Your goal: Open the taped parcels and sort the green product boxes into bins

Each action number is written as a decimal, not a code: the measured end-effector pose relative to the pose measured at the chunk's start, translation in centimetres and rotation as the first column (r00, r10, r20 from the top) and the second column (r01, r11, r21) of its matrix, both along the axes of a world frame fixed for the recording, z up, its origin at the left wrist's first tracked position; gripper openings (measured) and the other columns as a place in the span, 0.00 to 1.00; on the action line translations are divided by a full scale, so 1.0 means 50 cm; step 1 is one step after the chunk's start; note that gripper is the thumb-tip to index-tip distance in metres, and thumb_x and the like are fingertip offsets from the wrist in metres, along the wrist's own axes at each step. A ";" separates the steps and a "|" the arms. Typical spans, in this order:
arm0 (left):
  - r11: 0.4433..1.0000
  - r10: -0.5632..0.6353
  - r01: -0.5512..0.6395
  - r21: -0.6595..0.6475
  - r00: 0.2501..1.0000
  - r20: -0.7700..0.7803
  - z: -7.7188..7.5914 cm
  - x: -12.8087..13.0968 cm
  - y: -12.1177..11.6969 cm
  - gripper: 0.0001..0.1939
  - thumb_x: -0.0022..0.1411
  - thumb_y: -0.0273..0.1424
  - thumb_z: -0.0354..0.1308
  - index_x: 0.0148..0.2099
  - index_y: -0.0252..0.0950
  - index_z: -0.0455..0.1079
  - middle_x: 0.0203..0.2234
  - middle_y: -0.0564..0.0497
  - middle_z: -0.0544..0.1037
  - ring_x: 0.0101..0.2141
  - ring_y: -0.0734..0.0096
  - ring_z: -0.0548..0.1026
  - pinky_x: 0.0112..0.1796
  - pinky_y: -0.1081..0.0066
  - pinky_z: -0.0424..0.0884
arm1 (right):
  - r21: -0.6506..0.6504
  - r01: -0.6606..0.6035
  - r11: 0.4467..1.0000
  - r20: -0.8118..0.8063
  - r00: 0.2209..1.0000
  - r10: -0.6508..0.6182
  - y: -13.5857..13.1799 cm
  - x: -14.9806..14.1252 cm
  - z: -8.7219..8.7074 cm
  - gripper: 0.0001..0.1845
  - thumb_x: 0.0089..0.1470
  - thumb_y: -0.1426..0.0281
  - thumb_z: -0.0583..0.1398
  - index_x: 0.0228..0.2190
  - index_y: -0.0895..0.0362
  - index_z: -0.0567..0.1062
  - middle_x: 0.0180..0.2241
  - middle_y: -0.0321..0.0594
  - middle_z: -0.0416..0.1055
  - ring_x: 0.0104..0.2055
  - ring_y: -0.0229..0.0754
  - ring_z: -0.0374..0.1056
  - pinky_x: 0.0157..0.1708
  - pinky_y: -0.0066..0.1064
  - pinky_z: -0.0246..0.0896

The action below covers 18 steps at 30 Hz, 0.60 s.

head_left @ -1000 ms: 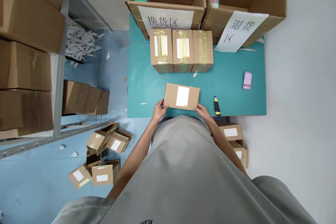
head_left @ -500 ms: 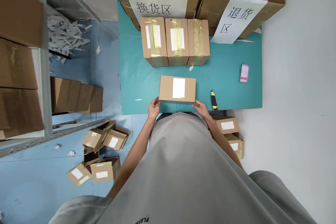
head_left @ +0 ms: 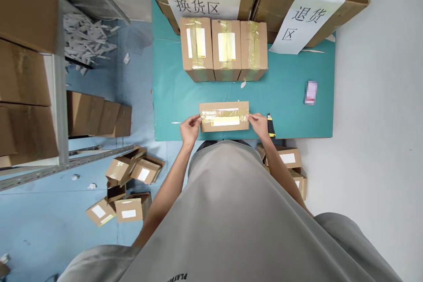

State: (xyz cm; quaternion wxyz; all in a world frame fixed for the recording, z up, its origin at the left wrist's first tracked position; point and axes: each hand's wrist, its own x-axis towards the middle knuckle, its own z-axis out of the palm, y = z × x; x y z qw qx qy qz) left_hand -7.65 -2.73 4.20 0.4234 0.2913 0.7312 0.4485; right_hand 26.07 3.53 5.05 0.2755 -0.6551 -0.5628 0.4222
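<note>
A small cardboard box (head_left: 206, 127) is at the near edge of the green table, its taped side with a label facing up. My left hand (head_left: 190, 129) grips its left end with fingers pinched at the edge. At the opposite end, my right hand (head_left: 259, 124) is closed on the box, thumb and fingers together by the tape. Just beside my right hand lies a black and yellow utility knife (head_left: 271, 127), partly covered by that hand. Three taped cardboard boxes (head_left: 226, 48) stand in a row farther back.
Two big open cartons with paper signs (head_left: 201, 2) (head_left: 307, 22) fill the table's back. A small pixelated item (head_left: 310, 93) lies on the right of the green table (head_left: 291, 75). Shelving (head_left: 61, 75) with cartons stands left; opened boxes (head_left: 128, 209) litter the floor.
The box has been turned over: its plain side with a white label faced up before, and the taped side does now. Both hands have moved up to its ends.
</note>
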 end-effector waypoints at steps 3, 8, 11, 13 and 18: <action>0.999 -0.003 0.004 -0.049 1.000 0.011 -0.025 0.002 -0.010 0.19 0.64 0.41 0.69 0.49 0.33 0.86 0.46 0.39 0.90 0.48 0.51 0.87 0.55 0.54 0.83 | -0.053 0.027 0.998 -0.034 0.999 -0.028 -0.003 0.003 -0.042 0.35 0.64 0.38 0.64 0.42 0.56 0.92 0.41 0.48 0.87 0.47 0.56 0.82 0.53 0.46 0.80; 0.993 -0.046 0.049 -0.111 0.998 0.032 -0.077 -0.001 -0.035 0.19 0.64 0.33 0.64 0.55 0.34 0.84 0.54 0.38 0.88 0.53 0.50 0.86 0.60 0.51 0.80 | -0.166 0.040 0.985 -0.104 0.993 -0.057 -0.018 0.043 -0.098 0.35 0.64 0.40 0.62 0.48 0.56 0.90 0.49 0.50 0.87 0.48 0.57 0.84 0.54 0.49 0.82; 0.974 -0.090 0.096 -0.203 0.995 0.041 -0.104 -0.001 -0.049 0.26 0.56 0.26 0.65 0.58 0.34 0.82 0.59 0.35 0.85 0.56 0.46 0.85 0.61 0.46 0.80 | -0.225 -0.017 0.974 -0.062 0.998 0.003 -0.038 0.053 -0.118 0.33 0.58 0.53 0.67 0.59 0.57 0.86 0.53 0.50 0.87 0.48 0.56 0.83 0.57 0.50 0.80; 0.966 -0.117 0.127 -0.224 0.992 0.054 -0.114 0.003 -0.057 0.31 0.52 0.24 0.65 0.60 0.34 0.81 0.60 0.35 0.84 0.59 0.44 0.83 0.62 0.44 0.79 | -0.252 -0.070 0.965 -0.075 0.996 0.053 -0.051 0.045 -0.126 0.35 0.54 0.59 0.67 0.61 0.57 0.85 0.55 0.50 0.86 0.49 0.57 0.83 0.59 0.51 0.79; 0.961 -0.203 0.216 -0.171 0.975 0.095 -0.113 0.014 -0.060 0.29 0.49 0.25 0.67 0.57 0.32 0.82 0.56 0.36 0.86 0.59 0.43 0.82 0.63 0.46 0.79 | -0.237 -0.075 0.969 -0.078 0.995 0.058 -0.064 0.018 -0.128 0.31 0.50 0.56 0.71 0.52 0.59 0.88 0.54 0.53 0.85 0.56 0.63 0.80 0.61 0.54 0.77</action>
